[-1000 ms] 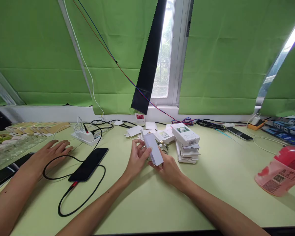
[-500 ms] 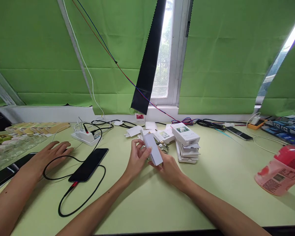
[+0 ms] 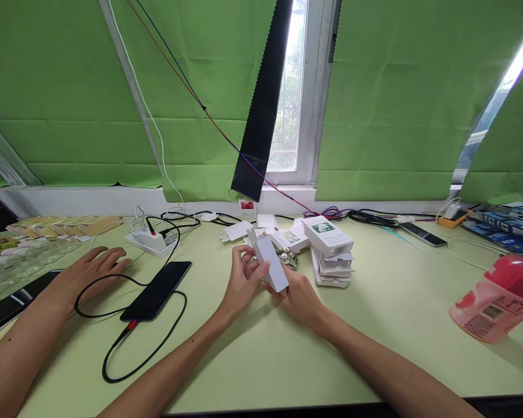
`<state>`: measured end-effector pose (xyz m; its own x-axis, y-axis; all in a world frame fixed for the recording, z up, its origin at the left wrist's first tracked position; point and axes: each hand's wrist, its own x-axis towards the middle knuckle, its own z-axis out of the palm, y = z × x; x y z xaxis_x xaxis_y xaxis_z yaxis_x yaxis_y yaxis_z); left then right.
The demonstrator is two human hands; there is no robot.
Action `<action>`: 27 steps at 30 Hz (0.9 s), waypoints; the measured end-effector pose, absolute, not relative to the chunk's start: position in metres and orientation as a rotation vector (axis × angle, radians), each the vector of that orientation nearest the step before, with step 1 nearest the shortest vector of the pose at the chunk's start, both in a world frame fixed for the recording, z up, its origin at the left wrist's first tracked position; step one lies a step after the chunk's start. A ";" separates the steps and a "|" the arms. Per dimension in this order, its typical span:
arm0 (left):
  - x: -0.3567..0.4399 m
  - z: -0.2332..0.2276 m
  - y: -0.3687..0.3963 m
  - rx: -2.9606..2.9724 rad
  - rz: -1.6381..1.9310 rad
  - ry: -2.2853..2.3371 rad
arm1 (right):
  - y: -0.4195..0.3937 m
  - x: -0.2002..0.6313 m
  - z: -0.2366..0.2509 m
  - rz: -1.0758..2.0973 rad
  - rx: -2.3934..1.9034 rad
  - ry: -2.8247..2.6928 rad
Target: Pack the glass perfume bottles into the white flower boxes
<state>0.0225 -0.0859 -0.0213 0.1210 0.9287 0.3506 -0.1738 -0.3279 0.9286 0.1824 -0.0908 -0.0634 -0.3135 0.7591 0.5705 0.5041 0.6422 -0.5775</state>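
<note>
Your left hand (image 3: 243, 280) and right hand (image 3: 303, 299) pinch a tilted white box (image 3: 271, 267) over the table (image 3: 401, 325), in from its near edge.

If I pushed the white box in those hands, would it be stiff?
The white box would probably hold shape along its crisp folded edges, but its flat side could dent, looking like thin card. Its raised end flap would likely bend easily.

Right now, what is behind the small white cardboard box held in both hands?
Behind the small white cardboard box, shiny metallic pieces show past its right edge; farther back, a white box with a printed picture. Whatever the held box covers is hidden.
</note>
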 end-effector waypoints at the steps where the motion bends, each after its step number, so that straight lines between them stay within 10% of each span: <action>1: 0.023 -0.021 -0.086 1.406 1.413 0.801 | -0.091 0.183 -0.063 0.368 -0.986 -1.984; 27: 0.028 -0.019 -0.089 1.338 1.400 0.785 | -0.090 0.181 -0.065 0.483 -0.873 -1.933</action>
<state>0.0280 -0.0886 -0.0193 0.1174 0.9417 0.3154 -0.2217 -0.2847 0.9326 0.1806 -0.0900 -0.0650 -0.3161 0.7416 0.5917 0.3766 0.6705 -0.6392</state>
